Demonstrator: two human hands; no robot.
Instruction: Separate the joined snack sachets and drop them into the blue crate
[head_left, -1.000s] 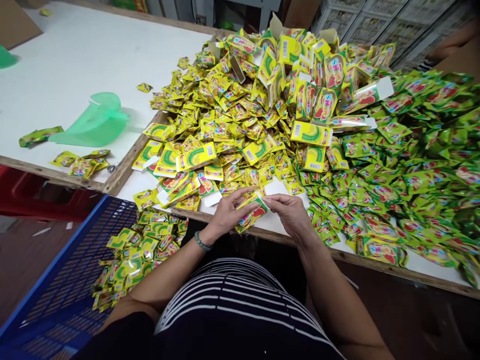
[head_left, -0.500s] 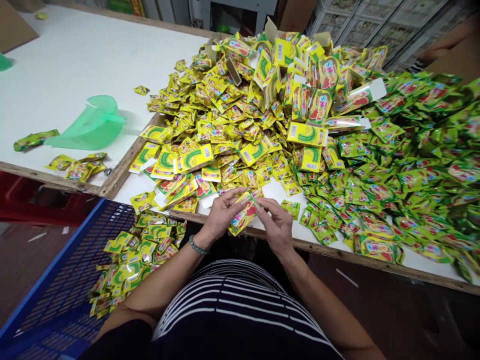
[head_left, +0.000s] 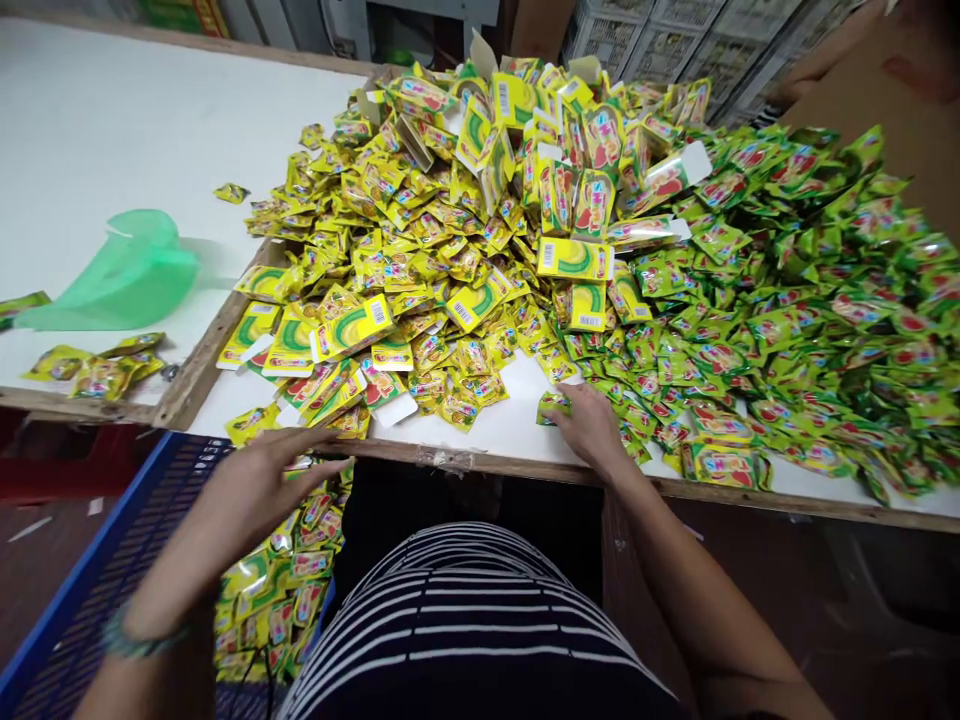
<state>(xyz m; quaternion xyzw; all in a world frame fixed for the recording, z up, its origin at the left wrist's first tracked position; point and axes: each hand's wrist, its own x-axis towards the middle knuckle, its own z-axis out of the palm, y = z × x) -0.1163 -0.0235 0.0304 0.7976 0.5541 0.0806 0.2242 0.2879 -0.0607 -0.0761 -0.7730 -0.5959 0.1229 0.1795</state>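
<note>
Sachet (head_left: 553, 405) at four o'clock looks light, slippery: pinch its edge. Right hand (head_left: 592, 425) touches it, grip unclear; left hand (head_left: 241, 498), eight o'clock, splayed.

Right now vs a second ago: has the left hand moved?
Yes, to the left: against the table's wooden front edge and blue crate, the left hand has gone from right of the crate to over it in this view.

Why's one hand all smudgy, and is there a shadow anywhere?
Head view: the left hand is blurred, probably by motion, while the right hand looks sharper; also in the head view, a soft shadow lies on the white table beside the green scoop.
</note>
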